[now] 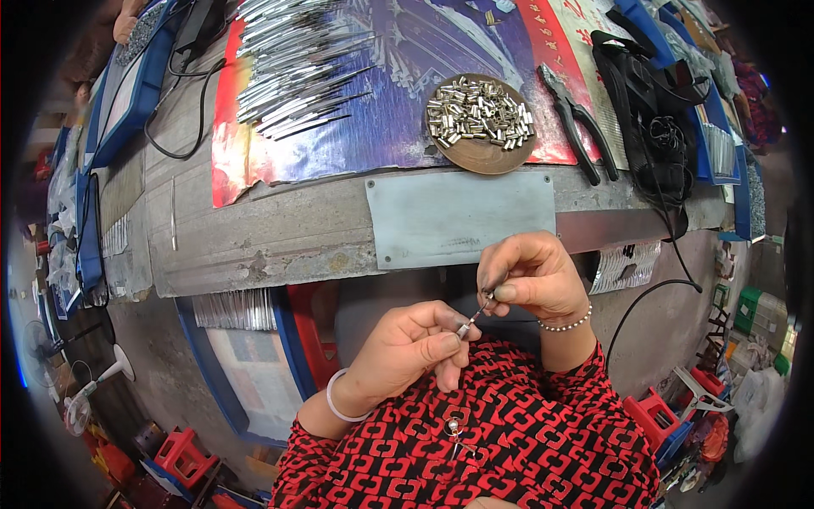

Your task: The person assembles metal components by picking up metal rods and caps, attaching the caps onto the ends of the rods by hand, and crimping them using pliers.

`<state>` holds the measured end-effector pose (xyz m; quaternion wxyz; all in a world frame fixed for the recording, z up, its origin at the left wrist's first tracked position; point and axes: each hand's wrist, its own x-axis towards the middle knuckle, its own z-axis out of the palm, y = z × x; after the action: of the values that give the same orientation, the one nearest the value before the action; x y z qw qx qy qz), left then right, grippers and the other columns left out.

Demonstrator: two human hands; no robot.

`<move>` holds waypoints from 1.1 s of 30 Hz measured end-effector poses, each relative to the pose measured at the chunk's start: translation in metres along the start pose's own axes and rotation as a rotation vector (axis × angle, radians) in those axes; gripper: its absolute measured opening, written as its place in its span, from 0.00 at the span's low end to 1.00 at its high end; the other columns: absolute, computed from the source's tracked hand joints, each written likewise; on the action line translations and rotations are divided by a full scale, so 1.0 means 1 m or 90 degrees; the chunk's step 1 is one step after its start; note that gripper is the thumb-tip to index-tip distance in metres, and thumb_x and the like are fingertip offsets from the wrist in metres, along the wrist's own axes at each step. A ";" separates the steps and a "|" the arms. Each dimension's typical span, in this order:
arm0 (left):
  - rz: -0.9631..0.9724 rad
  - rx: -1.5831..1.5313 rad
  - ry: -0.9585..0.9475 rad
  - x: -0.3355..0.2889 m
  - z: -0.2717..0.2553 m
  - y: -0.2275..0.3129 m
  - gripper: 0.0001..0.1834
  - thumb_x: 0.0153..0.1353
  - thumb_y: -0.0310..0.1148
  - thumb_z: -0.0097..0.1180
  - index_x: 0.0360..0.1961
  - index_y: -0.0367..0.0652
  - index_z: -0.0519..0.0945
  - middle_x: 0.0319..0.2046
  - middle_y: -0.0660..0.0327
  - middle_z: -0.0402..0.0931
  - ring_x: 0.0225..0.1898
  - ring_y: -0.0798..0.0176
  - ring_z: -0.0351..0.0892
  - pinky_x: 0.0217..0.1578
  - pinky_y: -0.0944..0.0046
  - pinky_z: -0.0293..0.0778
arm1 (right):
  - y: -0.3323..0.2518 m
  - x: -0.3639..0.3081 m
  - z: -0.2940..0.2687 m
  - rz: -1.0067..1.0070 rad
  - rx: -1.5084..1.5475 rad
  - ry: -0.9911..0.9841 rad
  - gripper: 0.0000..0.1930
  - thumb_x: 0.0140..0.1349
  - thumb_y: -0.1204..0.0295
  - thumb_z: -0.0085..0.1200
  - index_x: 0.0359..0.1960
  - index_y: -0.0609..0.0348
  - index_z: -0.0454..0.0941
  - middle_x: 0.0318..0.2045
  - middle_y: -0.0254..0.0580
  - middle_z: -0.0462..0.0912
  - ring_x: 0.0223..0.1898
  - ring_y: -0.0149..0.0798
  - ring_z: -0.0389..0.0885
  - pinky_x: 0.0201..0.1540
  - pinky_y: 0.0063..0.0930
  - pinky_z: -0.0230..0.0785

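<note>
Just in front of the table edge, my two hands meet over my lap. My left hand [424,341] is closed, pinching a small silvery metal sleeve [464,329] between thumb and fingertips. A thin dark metal rod [480,312] runs from that sleeve up to my right hand [536,273]. The right thumb and index finger are closed on the rod's other end, which the fingertips largely hide. Whether the rod sits inside the sleeve is too small to tell. Similar short metal sleeves [479,112] fill a round brown dish [475,163] beyond my hands.
Many thin metal rods [297,68] lie on a printed sheet [398,144] at the far left. Black-handled pliers [579,123] and a black bag [653,127] are at the right. A pale metal plate [458,216] is fixed at the edge; a blue tray [254,365] sits below left.
</note>
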<state>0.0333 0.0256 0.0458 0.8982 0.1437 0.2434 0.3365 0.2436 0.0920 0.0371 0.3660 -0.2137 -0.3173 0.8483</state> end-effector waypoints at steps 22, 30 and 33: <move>-0.045 0.000 0.066 -0.001 0.002 0.003 0.11 0.64 0.31 0.49 0.39 0.31 0.73 0.23 0.56 0.75 0.18 0.67 0.74 0.18 0.74 0.69 | -0.018 0.004 0.002 -0.026 -0.221 -0.030 0.06 0.53 0.84 0.56 0.34 0.70 0.78 0.30 0.40 0.77 0.31 0.28 0.72 0.35 0.20 0.65; -0.055 -0.005 0.053 -0.001 -0.003 0.003 0.11 0.64 0.31 0.50 0.40 0.31 0.73 0.22 0.57 0.75 0.18 0.68 0.74 0.18 0.74 0.70 | -0.017 0.007 0.004 -0.046 -0.317 -0.072 0.06 0.52 0.84 0.55 0.33 0.69 0.78 0.29 0.40 0.77 0.31 0.30 0.75 0.33 0.23 0.66; -0.059 0.023 0.016 -0.001 -0.009 0.002 0.11 0.66 0.30 0.46 0.43 0.34 0.73 0.25 0.61 0.75 0.21 0.71 0.77 0.21 0.76 0.72 | -0.021 0.009 0.004 -0.083 -0.452 -0.111 0.06 0.52 0.83 0.55 0.33 0.66 0.78 0.28 0.41 0.77 0.30 0.34 0.77 0.32 0.25 0.67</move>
<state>0.0271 0.0272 0.0390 0.9069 0.1441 0.2670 0.2922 0.2460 0.1086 0.0533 0.2939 -0.2339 -0.6349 0.6751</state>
